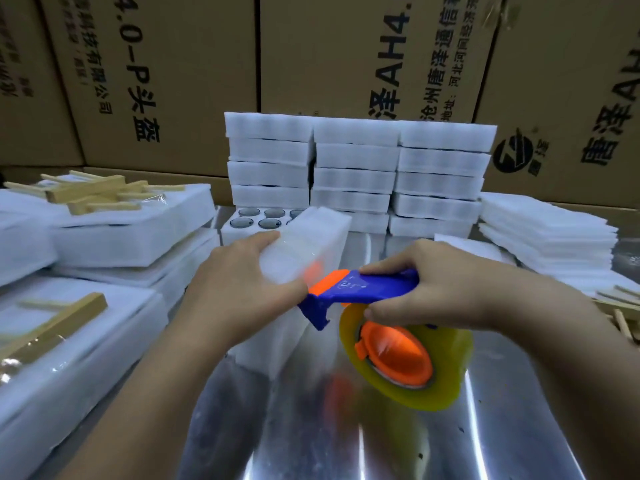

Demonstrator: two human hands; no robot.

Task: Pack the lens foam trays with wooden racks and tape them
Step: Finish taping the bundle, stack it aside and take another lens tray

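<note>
A white foam tray bundle (313, 233) stands on its edge in the middle of the metal table (311, 427). My left hand (239, 282) grips its near top corner, fingers over the far side and thumb on the near side. My right hand (429, 289) holds the blue and orange tape dispenser (360, 289) by its handle, its orange front pressed against the bundle's side. The yellowish tape roll (408, 358) hangs below my right hand. Clear tape shines on the bundle's top.
Stacked white foam trays (356, 168) stand behind, one open tray (256, 218) showing dark lenses. Taped packs with wooden racks (55, 327) lie at left, loose wooden racks (93, 192) on foam beyond them. Foam sheets (547, 233) pile at right. Cardboard boxes (173, 81) wall the back.
</note>
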